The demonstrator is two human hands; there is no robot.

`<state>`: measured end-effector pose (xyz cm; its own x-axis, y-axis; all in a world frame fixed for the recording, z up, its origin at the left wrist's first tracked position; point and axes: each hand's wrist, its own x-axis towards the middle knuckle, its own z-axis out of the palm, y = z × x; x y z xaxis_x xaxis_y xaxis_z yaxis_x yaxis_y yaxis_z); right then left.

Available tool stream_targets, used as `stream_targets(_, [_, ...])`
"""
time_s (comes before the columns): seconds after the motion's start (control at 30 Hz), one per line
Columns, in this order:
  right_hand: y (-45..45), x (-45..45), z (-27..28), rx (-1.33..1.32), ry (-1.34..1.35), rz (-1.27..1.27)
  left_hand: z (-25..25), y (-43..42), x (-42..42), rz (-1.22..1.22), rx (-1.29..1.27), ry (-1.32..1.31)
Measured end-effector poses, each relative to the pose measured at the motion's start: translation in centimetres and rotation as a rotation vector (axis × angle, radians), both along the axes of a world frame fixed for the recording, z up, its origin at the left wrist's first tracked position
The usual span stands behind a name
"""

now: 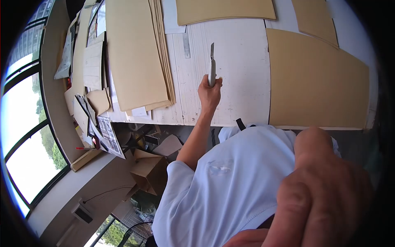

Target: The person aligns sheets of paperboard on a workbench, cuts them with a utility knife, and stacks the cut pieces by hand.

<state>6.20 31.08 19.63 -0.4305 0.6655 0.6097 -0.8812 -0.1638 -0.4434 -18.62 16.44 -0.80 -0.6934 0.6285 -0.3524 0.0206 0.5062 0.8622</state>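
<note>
My left hand [210, 91] is closed around the handle of a grey utility knife [212, 70], over the white tabletop [242, 74]. The knife's blade is out and points away from me. Large and close to the camera at the lower right is my right hand [321, 193]. Its fingers are bent and pressed together, and their tips run out of the frame, so what they hold, if anything, is hidden. A metal strip [187, 45] lies flat on the table beyond my left hand.
Brown board sheets [133, 57] are stacked on the left. Another large brown sheet [319, 82] lies on the right, with a further one [226, 9] at the far edge. An open cardboard box [150, 173] stands below the table, near the windows [35, 152].
</note>
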Motion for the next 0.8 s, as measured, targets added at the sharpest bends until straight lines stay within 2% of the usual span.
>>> stream_targets(0.17, [-4.3,3.5,6.1,0.041,0.21,0.031,1.1,-2.3,5.0,-0.042,0.043,0.076])
stream_targets(0.23, [-6.5,8.8,6.7,-0.014,0.252,0.041,2.0,-3.0,7.7,-0.084,-0.05,0.127])
stream_targets(0.33, [-8.5,14.6,6.6,-0.178,0.294,0.043,4.2,-3.2,12.6,-0.072,0.018,0.075])
stream_targets(0.37, [-8.9,15.6,6.7,-0.199,0.326,0.03,3.0,-4.1,13.3,-0.074,0.009,0.089])
stream_targets(0.4, [-8.1,16.2,5.7,-0.242,0.092,0.052,1.9,-4.3,14.5,-0.095,0.023,0.098])
stream_targets(0.43, [-7.1,18.9,2.6,-0.249,-0.157,0.012,3.0,-4.4,16.3,-0.07,0.05,0.05])
stream_targets(0.47, [-6.6,21.0,-0.4,-0.247,-0.372,-0.08,1.5,-5.1,17.3,-0.06,0.095,0.008])
stream_targets(0.5, [-7.2,23.0,-3.4,-0.266,-0.566,-0.223,2.3,-5.3,18.8,-0.057,0.104,-0.013])
stream_targets(0.6, [-10.8,30.7,-14.2,-0.437,-0.975,-0.338,1.5,-6.2,21.4,-0.057,0.126,-0.089])
stream_targets(0.67, [-14.5,34.5,-18.3,-0.398,-1.452,-0.372,0.0,-6.5,21.8,-0.099,0.148,-0.132])
stream_targets(0.73, [-18.6,36.2,-20.6,-0.339,-1.55,-0.227,-0.6,-6.2,21.9,-0.142,0.147,-0.193])
stream_targets(0.77, [-20.7,36.6,-24.1,-0.117,-1.551,-0.153,-1.1,-5.8,21.7,-0.183,0.119,-0.202])
stream_targets(0.8, [-21.6,37.0,-24.4,-0.154,-1.548,-0.208,-1.1,-5.3,22.2,-0.199,0.091,-0.213])
